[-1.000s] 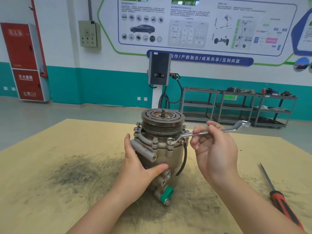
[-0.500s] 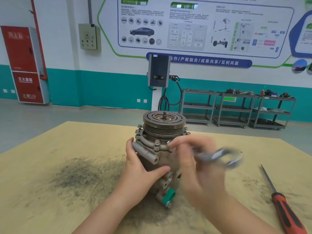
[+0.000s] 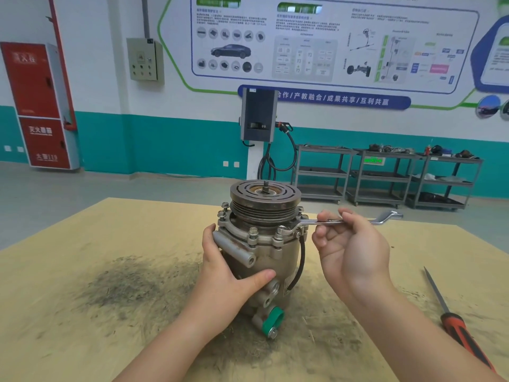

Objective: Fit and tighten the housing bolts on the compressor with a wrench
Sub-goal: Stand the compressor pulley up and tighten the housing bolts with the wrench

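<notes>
Head camera view, looking down over my two bare forearms at a grey metal compressor standing upright near the middle of a tan, board-like surface, with its dark, grooved round pulley on top. My left hand rests against the left and front of the compressor body; the palm lies on the housing, the thumb stretches straight across the front, and the other fingers wrap round the far side, out of sight. My right hand is raised just to the right of the compressor, palm turned towards me, and its curled fingers are clamped on the shank of a shiny silver ring wrench. That wrench lies nearly level, its ring end seated over one of the housing bolts on the front right of the flange below the pulley, while its bent far end pokes out to the right past my hand. More bolts with washers stand around the same flange. A green plastic cap covers a port at the bottom front of the compressor, and a thin black cable loops down its right side. Dark grey grime is smeared over the surface around and left of the compressor. A screwdriver with a red and black handle lies well apart on the right. Behind, a grey charging unit on a white post, grey metal shelving carts, a red cabinet and a teal and white wall with a printed poster.
</notes>
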Demonstrator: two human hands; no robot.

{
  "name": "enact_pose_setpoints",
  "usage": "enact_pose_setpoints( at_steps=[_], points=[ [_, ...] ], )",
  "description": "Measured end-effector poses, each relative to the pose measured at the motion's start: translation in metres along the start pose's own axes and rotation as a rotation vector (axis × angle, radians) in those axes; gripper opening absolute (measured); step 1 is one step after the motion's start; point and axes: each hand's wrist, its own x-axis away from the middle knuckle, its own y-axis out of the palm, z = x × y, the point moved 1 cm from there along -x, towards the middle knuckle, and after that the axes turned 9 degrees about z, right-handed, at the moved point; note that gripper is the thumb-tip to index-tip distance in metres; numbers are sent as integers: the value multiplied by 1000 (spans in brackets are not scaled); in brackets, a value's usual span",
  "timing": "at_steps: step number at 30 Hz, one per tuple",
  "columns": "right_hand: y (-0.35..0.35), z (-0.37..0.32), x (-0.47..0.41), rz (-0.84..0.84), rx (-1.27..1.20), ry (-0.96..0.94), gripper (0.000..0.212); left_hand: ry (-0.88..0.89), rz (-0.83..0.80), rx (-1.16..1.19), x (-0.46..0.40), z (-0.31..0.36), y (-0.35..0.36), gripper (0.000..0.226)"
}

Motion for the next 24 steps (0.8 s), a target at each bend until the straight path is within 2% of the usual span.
enact_pose_setpoints(
  at_steps=[4, 8, 14, 17, 19, 22, 24],
  points=[
    [-4, 5, -1, -39, -23, 11, 16, 14, -1, -12, 0, -1, 1, 119],
    [-2, 3, -3, -114, 43, -92, 19, 15, -2, -6, -2, -2, 1, 118],
    [-10, 16, 14, -344, 169, -639, 15, 24, 4, 6, -2, -3, 1, 116],
    [-11, 20, 19, -397, 162, -745, 20, 41, 17, 6, -2, -3, 1, 111],
    [-10, 18, 16, -343, 138, -648, 19, 47, 19, 6, -1, -1, 1, 106],
    [-8, 14, 1, -145, 73, -235, 18, 45, 13, 14, 1, 2, 1, 110],
    [-7, 11, -10, -78, 5, 19, 14, 43, 9, 9, 1, 3, 1, 115]
  ],
)
